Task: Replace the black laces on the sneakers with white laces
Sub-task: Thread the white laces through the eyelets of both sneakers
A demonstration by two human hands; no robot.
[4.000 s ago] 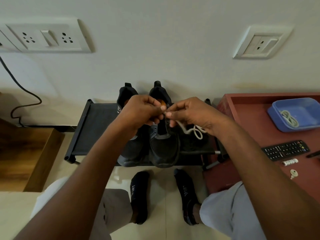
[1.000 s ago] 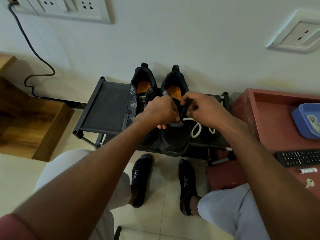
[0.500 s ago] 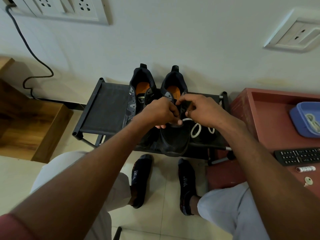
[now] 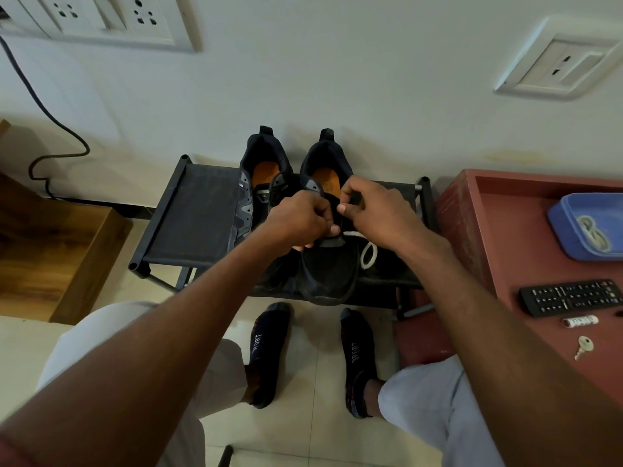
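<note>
Both hands (image 4: 337, 217) barely shifted, fingers curled at right sneaker's (image 4: 328, 264) eyelets.

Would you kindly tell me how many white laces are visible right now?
2. One white lace loops beside the right sneaker on the shoe rack. Another coiled lace lies in the blue tray on the red table. The hands may hide more.
</note>
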